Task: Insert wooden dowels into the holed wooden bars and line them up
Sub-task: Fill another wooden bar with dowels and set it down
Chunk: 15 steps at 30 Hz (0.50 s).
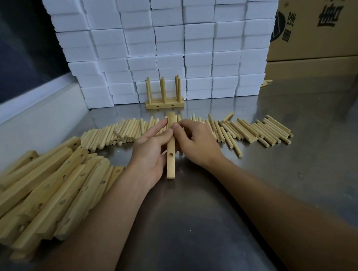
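A holed wooden bar [171,156] lies lengthwise at the table's middle, one hole showing near its near end. My left hand [152,155] grips it from the left, fingers stretched along its far half. My right hand [197,142] has its fingers curled against the bar's right side; what they pinch is hidden. Loose dowels [255,130] lie in a wide row behind the hands. A pile of holed bars [51,189] fills the left. Finished bars with upright dowels [164,98] stand at the back.
White foam blocks [168,41] form a wall at the back. Cardboard boxes [318,22] stand at the right rear. The metal table [200,228] stretches toward me between my forearms. A white ledge [30,119] borders the left.
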Available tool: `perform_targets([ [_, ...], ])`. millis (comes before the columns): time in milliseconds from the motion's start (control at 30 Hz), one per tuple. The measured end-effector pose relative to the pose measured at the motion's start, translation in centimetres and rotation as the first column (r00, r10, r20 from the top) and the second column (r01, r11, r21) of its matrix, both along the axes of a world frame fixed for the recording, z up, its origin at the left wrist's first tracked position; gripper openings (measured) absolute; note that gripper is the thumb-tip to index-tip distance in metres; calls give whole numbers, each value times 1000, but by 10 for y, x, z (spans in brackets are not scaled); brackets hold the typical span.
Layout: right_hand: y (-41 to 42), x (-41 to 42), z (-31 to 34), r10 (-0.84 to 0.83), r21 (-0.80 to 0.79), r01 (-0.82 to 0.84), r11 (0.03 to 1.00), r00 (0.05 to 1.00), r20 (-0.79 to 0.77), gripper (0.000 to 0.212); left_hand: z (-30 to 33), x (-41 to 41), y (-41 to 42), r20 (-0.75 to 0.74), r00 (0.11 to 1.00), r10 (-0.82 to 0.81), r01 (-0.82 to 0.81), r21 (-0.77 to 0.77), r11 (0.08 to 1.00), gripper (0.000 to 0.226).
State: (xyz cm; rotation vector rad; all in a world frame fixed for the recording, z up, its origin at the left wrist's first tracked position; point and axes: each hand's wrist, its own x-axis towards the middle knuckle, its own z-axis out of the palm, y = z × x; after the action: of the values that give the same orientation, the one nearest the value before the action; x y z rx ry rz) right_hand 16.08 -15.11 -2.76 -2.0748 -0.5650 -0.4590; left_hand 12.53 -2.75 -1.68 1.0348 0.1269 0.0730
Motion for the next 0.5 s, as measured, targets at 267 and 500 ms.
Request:
perform_targets([
  [267, -1, 3, 0, 20, 3, -20, 1000, 999, -50, 27, 0, 3, 2, -9, 999, 36, -35, 72, 997, 37],
  [500, -3, -7, -3, -183, -52, 192, 980, 972, 151, 13, 2, 2, 6, -69, 993, 92, -86, 87, 993, 38],
])
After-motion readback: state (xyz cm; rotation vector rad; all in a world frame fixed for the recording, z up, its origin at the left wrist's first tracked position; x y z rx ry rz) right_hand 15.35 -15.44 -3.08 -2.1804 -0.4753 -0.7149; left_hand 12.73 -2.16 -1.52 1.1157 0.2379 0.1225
